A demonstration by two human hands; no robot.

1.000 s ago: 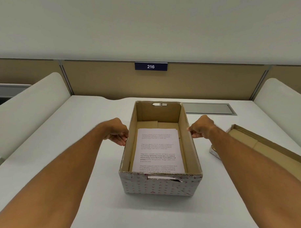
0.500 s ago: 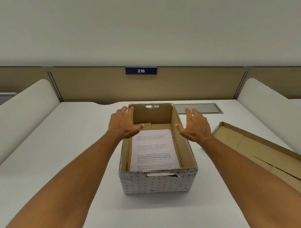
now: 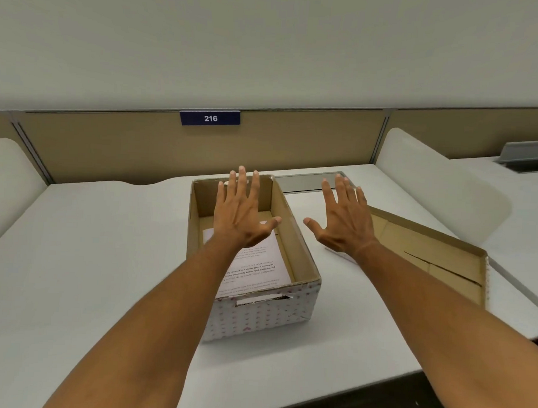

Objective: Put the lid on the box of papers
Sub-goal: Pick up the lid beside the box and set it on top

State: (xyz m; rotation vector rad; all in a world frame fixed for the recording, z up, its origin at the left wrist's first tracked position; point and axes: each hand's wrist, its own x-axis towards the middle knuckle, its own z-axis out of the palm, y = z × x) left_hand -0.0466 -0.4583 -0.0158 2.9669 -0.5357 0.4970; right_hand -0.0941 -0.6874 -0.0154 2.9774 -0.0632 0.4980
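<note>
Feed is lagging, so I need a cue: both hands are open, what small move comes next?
Probably swing both hands right and grip the lid: it lies upside down beside the box, and the left hand and right hand hold nothing.

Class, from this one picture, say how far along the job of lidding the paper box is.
Done: the papers lie inside the open box. In hand: nothing; the left hand is spread above the box, the right hand is spread open between box and lid. Left: the lid lies inside-up on the desk to the right; it must be picked up, turned over and seated.
</note>
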